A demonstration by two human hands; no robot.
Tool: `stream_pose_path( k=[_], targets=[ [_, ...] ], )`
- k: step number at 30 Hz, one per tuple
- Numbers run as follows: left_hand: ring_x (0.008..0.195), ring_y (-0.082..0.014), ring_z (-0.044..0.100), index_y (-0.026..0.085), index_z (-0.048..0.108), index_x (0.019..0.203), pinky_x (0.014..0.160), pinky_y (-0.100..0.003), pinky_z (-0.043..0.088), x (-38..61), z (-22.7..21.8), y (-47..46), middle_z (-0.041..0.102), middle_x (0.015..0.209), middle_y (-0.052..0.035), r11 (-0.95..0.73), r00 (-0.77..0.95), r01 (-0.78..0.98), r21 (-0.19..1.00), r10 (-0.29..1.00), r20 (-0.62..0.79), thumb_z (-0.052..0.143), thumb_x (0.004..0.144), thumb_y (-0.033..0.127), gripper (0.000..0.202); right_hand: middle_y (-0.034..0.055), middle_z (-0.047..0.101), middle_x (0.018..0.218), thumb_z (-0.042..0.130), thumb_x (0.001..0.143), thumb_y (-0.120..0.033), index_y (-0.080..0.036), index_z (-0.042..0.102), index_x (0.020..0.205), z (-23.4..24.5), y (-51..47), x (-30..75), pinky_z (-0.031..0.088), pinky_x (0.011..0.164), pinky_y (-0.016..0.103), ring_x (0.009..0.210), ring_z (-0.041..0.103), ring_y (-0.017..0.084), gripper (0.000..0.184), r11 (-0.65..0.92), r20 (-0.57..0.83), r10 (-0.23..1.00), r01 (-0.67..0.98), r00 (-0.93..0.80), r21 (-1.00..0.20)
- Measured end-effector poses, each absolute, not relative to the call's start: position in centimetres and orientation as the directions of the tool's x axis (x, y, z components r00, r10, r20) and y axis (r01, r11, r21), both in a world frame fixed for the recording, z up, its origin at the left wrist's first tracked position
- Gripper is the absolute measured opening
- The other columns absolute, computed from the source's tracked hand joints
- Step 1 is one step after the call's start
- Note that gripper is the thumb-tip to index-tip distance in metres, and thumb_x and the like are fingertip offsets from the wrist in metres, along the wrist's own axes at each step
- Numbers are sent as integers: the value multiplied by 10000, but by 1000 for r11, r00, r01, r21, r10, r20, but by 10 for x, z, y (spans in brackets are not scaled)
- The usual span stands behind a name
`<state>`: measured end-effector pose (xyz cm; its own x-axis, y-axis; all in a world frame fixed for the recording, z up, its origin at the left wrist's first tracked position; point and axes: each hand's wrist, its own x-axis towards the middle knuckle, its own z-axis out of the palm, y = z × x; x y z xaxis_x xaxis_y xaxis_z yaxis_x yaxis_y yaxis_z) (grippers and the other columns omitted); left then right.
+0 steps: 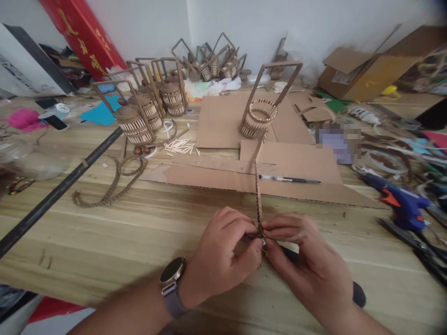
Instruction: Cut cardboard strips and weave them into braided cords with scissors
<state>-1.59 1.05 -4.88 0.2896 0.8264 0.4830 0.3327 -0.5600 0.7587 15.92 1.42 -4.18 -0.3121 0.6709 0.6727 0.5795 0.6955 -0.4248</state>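
A narrow corrugated cardboard strip runs from beside a small cardboard basket toward me, its fluted edge showing. My left hand, with a watch on the wrist, pinches the strip's near end. Fingertips of my right hand close on the same end from the other side. Exactly how the end is folded between the fingers is hidden. Beneath my right hand lies a dark-handled tool, mostly covered. The basket has a tall square handle, stands upright on cardboard and is touched by neither hand.
Flat cardboard sheets lie ahead with a pen on them. Lidded baskets, pale sticks and a coiled strip are to the left. A blue glue gun and black scissors lie right.
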Motion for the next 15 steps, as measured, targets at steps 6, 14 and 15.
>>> stream_pose_path(
  k=[6, 14, 15],
  targets=[
    [821, -176, 580, 162, 594, 836, 779, -309, 446, -16, -49, 10, 658, 831, -44, -583, 298, 363, 727, 811, 502, 552, 916, 107, 105, -15, 710, 832, 607, 909, -162, -242, 560, 884, -43, 15, 160, 495, 749, 325, 800, 680, 148, 96, 696, 672, 665, 598, -326, -398],
    [806, -163, 574, 178, 586, 834, 770, -298, 436, -17, -47, 12, 646, 820, -24, -548, 299, 320, 773, 832, 467, 534, 937, 148, 119, -27, 702, 851, 562, 936, -183, -264, 548, 915, -39, 20, 167, 515, 722, 291, 801, 680, 143, 85, 671, 611, 717, 570, -336, -474],
    [788, -162, 571, 180, 580, 815, 754, -295, 435, -18, -47, 12, 632, 797, -19, -515, 277, 322, 795, 854, 441, 529, 936, 161, 132, -28, 702, 840, 582, 933, -211, -266, 554, 914, -38, 22, 172, 515, 687, 287, 777, 681, 149, 65, 657, 563, 738, 587, -373, -473]
  ],
)
